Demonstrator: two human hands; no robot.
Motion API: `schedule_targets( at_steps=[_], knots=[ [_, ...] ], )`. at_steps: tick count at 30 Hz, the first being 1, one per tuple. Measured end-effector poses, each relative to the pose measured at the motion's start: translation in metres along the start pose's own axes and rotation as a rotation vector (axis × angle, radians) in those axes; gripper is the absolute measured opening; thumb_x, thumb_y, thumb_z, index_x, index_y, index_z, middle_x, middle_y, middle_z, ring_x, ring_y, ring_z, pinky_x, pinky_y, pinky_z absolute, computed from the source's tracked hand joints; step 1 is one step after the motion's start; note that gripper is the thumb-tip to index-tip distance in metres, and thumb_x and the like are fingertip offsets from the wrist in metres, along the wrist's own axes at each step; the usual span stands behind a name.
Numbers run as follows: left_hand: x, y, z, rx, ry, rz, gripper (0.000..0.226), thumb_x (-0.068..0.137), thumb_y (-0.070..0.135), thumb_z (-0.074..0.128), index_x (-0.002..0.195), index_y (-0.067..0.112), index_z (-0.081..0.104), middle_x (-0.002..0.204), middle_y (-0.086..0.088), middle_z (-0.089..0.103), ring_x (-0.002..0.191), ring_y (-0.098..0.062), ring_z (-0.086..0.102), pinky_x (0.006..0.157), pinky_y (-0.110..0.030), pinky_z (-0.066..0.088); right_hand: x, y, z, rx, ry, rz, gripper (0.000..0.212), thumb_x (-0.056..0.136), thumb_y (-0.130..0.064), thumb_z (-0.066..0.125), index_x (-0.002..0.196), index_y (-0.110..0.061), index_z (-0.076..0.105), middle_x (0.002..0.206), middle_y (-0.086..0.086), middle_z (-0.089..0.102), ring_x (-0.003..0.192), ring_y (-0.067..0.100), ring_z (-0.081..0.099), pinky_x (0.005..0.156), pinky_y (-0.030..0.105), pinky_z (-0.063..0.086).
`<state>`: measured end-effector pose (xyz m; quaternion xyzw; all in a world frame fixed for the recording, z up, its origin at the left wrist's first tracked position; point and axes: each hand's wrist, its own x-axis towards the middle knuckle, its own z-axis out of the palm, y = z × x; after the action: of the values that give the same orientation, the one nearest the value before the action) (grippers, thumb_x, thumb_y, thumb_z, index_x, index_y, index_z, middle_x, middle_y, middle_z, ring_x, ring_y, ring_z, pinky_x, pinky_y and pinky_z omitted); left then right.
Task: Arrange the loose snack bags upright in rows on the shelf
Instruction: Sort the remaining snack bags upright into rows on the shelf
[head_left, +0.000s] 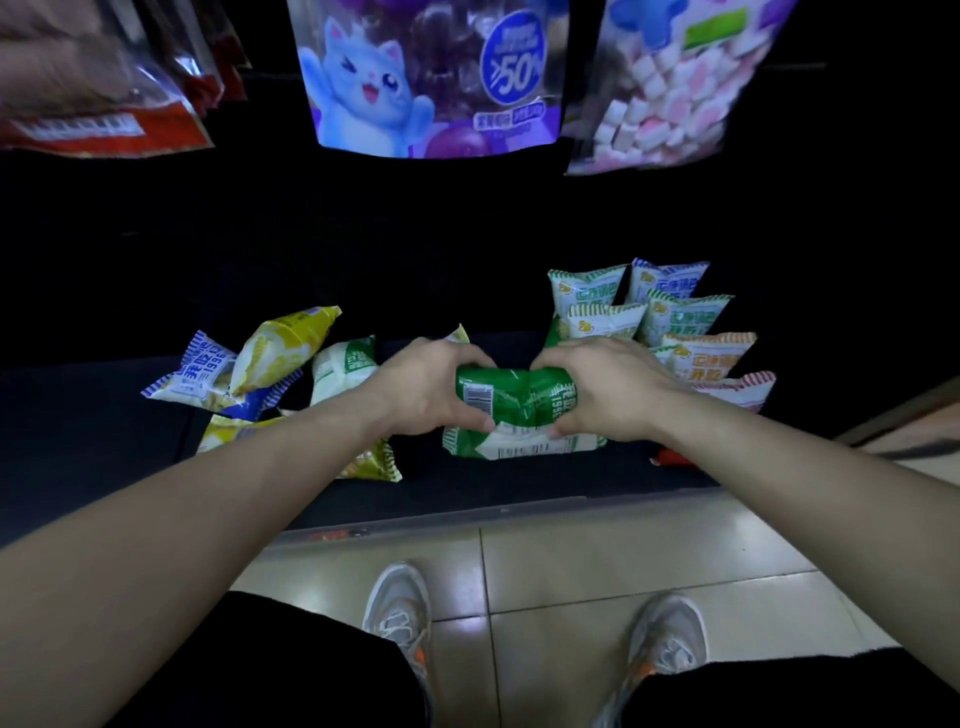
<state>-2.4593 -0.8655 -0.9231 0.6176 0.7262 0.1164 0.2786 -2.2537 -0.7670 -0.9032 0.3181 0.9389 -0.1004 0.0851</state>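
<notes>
My left hand (434, 384) and my right hand (602, 387) both grip a green snack bag (511, 397) from its two ends, above the dark shelf (493, 483). A second green and white bag (519, 447) lies just under it. To the right, several green, blue and orange bags (670, 317) stand upright in rows. To the left, loose bags lie in a heap: a blue striped one (200, 376), yellow ones (283, 345) and a green one (343, 366).
Large hanging bags fill the top: a red one (104, 124), a purple cat bag (431, 78) and a marshmallow bag (670, 93). The shelf's front lip (519, 512) runs above the tiled floor (597, 561), where my two shoes (400, 608) stand.
</notes>
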Motion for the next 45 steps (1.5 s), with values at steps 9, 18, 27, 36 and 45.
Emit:
schedule_targets(
  at_steps=[9, 18, 27, 36, 45],
  knots=[
    [0.004, 0.026, -0.001, 0.195, 0.239, -0.028, 0.059, 0.069, 0.058, 0.079, 0.119, 0.031, 0.063, 0.091, 0.001, 0.07, 0.081, -0.018, 0.064, 0.07, -0.029, 0.049, -0.015, 0.028, -0.004, 0.268, 0.174, 0.406, 0.087, 0.085, -0.073, 0.053, 0.148, -0.017, 0.034, 0.126, 0.014, 0.061, 0.115, 0.032, 0.06, 0.092, 0.046, 0.051],
    [0.018, 0.037, 0.02, 0.222, 0.217, 0.07, 0.064, 0.072, 0.053, 0.078, 0.126, 0.029, 0.055, 0.128, 0.004, 0.06, 0.105, -0.019, 0.061, 0.084, -0.035, 0.05, 0.0, 0.04, -0.006, 0.589, 0.274, 0.474, 0.026, 0.095, -0.032, 0.067, 0.098, -0.006, 0.064, 0.105, 0.016, 0.071, 0.058, 0.02, 0.056, 0.062, 0.03, 0.047],
    [0.033, 0.023, 0.021, -0.029, 0.146, 0.0, 0.089, 0.067, 0.066, 0.076, 0.142, 0.033, 0.041, 0.137, 0.012, 0.05, 0.121, -0.01, 0.052, 0.098, -0.036, 0.047, -0.004, 0.061, 0.002, 0.653, 0.28, 0.289, 0.026, 0.085, -0.021, 0.079, 0.101, -0.033, 0.062, 0.105, -0.002, 0.06, 0.083, 0.011, 0.057, 0.077, 0.029, 0.043],
    [0.043, 0.033, 0.018, -0.237, 0.022, 0.109, 0.12, 0.058, 0.037, 0.094, 0.151, 0.042, 0.019, 0.154, 0.005, 0.029, 0.132, -0.015, 0.04, 0.107, -0.034, 0.04, -0.012, 0.062, -0.005, 0.838, 0.156, 0.074, 0.028, 0.083, -0.009, 0.079, 0.101, -0.026, 0.066, 0.107, -0.002, 0.068, 0.097, 0.025, 0.068, 0.083, 0.023, 0.056],
    [0.051, 0.06, 0.027, 0.097, 0.056, -0.034, 0.102, 0.058, 0.061, 0.084, 0.142, 0.015, 0.049, 0.143, -0.002, 0.052, 0.131, -0.025, 0.047, 0.103, -0.035, 0.042, -0.026, 0.079, 0.004, 0.795, 0.158, 0.12, 0.036, 0.087, -0.015, 0.077, 0.119, -0.025, 0.065, 0.117, -0.006, 0.061, 0.108, 0.009, 0.061, 0.098, 0.029, 0.05]
  ],
)
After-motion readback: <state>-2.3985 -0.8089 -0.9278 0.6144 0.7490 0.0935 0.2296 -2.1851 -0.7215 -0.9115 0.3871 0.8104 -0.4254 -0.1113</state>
